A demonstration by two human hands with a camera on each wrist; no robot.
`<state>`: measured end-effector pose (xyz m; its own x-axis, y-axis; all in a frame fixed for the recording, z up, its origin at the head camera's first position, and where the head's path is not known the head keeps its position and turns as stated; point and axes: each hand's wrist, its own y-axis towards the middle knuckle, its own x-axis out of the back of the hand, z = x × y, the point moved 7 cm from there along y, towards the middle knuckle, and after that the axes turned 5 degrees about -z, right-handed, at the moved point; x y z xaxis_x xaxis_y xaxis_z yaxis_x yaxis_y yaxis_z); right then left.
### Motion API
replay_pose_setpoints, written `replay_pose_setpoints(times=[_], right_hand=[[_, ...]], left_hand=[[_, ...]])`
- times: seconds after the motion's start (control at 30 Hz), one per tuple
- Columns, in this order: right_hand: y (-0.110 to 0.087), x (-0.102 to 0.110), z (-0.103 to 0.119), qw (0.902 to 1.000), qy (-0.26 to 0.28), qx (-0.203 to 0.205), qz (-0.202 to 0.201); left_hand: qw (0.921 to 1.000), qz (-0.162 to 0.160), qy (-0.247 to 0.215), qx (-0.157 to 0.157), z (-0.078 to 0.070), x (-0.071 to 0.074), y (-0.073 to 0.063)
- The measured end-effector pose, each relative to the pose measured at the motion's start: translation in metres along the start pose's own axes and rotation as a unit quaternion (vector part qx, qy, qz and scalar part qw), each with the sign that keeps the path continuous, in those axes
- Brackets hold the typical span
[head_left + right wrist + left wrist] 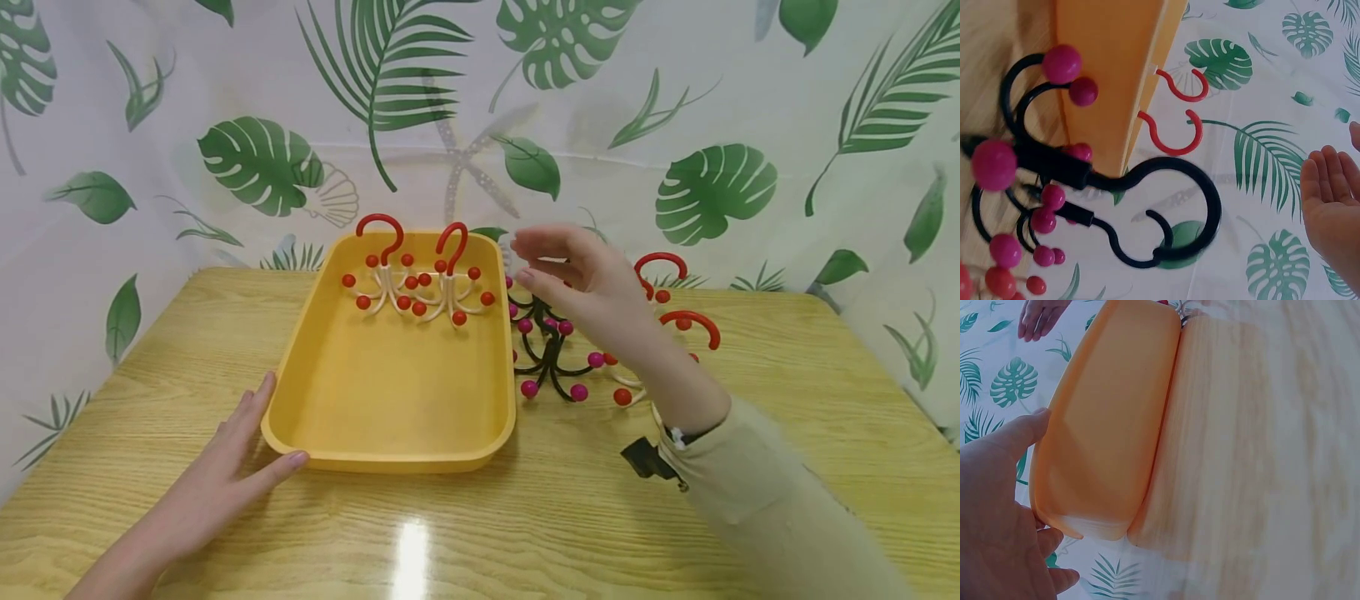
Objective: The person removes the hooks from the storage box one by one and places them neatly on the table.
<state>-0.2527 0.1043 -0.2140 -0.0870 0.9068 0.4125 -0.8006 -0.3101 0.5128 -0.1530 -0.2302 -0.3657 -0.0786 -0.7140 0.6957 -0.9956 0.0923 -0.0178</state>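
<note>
A yellow tray (390,392) sits before me, with two white multi-arm hanger hooks at its far end. Both the left one (386,283) and the right one (447,292) have red hooks and red ball tips. At the tray's near left corner, my left hand (217,475) touches the rim, thumb on the front edge and fingers along the side. Above the tray's right side is my empty right hand (592,292), fingers loosely bent. Under it on the table stand two black hanger hooks (1054,165) with magenta balls, partly hidden by the hand in the head view.
Right of the black ones are two more white hanger hooks with red hooks (693,321), partly behind my right arm. The wooden table (810,450) runs to a leaf-patterned cloth (600,117) at the back. A black strap (647,458) hangs at my right cuff.
</note>
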Motion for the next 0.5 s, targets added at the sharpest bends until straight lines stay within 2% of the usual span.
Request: replay_pose_setpoints(times=[0.1, 0.5], right_hand=[[0.009, -0.01, 0.0, 0.9999, 0.002, 0.009, 0.01], [0.043, -0.041, 0.003, 0.9995, 0.0, 0.004, 0.031]], left_hand=[[1.0, -0.001, 0.001, 0.0, 0.0, 0.0, 0.0], [1.0, -0.003, -0.001, -0.006, 0.0, 0.0, -0.001]])
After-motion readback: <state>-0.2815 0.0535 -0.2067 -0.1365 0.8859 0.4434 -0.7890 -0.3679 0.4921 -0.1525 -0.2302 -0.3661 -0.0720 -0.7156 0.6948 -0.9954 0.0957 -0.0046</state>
